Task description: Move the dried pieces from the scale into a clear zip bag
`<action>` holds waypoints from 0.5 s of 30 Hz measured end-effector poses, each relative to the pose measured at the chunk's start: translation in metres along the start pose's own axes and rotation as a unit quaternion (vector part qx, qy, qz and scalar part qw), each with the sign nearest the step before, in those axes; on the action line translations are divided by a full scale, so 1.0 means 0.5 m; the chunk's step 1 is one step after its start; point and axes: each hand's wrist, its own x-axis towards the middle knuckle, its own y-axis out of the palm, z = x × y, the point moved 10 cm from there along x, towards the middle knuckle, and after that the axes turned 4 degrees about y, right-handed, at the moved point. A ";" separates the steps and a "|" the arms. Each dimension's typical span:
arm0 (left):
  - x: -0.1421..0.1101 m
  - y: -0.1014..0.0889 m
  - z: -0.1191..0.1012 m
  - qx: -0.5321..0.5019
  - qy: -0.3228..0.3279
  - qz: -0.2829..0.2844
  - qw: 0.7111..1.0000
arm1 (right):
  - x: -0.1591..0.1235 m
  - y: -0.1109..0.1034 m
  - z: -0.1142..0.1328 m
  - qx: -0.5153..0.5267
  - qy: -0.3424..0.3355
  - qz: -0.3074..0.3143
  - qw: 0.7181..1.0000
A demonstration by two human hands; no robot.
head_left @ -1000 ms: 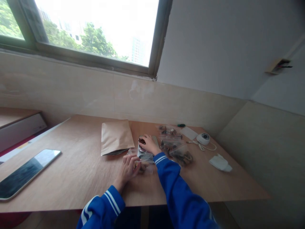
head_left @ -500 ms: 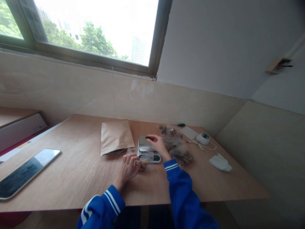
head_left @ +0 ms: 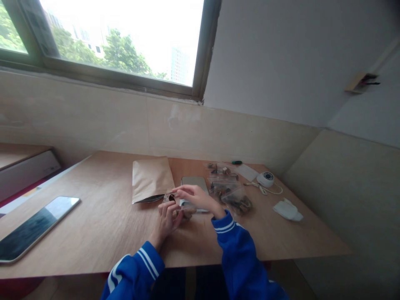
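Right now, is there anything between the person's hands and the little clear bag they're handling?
Nothing visible. The left hand and right hand meet at the small clear bag, beside the scale; fingers partly hide the grip.

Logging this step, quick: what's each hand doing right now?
Left hand: fingers curled on a small clear bag on the table.
Right hand: pinching a small dark piece at the bag's mouth.

On the worktop (head_left: 93,233), the scale (head_left: 194,183) sits centre, paper pouch (head_left: 151,178) at nine o'clock, filled bags (head_left: 229,191) at three, phone (head_left: 34,227) far toward eight.
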 end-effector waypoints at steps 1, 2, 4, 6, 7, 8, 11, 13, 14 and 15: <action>0.000 -0.003 0.002 0.008 -0.004 -0.005 1.000 | -0.007 -0.022 0.003 0.000 -0.017 -0.057 0.998; 0.001 -0.006 0.003 0.015 -0.007 -0.010 1.000 | -0.019 -0.048 0.002 -0.011 -0.030 -0.128 0.991; 0.001 -0.009 0.005 0.024 -0.010 -0.017 1.000 | -0.055 -0.086 -0.012 -0.046 -0.046 -0.243 0.968; 0.000 -0.008 0.006 0.027 -0.010 -0.019 0.999 | -0.084 -0.090 -0.045 -0.064 -0.040 -0.282 0.956; -0.001 -0.008 0.006 0.028 -0.010 -0.019 0.999 | -0.094 -0.085 -0.068 -0.057 -0.024 -0.282 0.958; -0.002 -0.008 0.007 0.028 -0.010 -0.020 0.999 | -0.100 -0.075 -0.095 -0.035 -0.003 -0.272 0.962; -0.005 -0.008 0.003 0.023 -0.006 -0.017 1.000 | -0.108 -0.031 -0.157 0.087 0.047 -0.216 0.971; -0.007 -0.009 -0.001 0.013 -0.004 -0.010 1.000 | -0.113 -0.015 -0.171 0.162 0.051 -0.210 0.963; -0.008 -0.008 0.000 0.005 -0.006 -0.003 1.000 | -0.119 -0.017 -0.175 0.182 0.050 -0.228 0.955; -0.010 -0.007 0.003 -0.005 -0.016 0.006 1.000 | -0.127 -0.024 -0.180 0.195 0.051 -0.259 0.945</action>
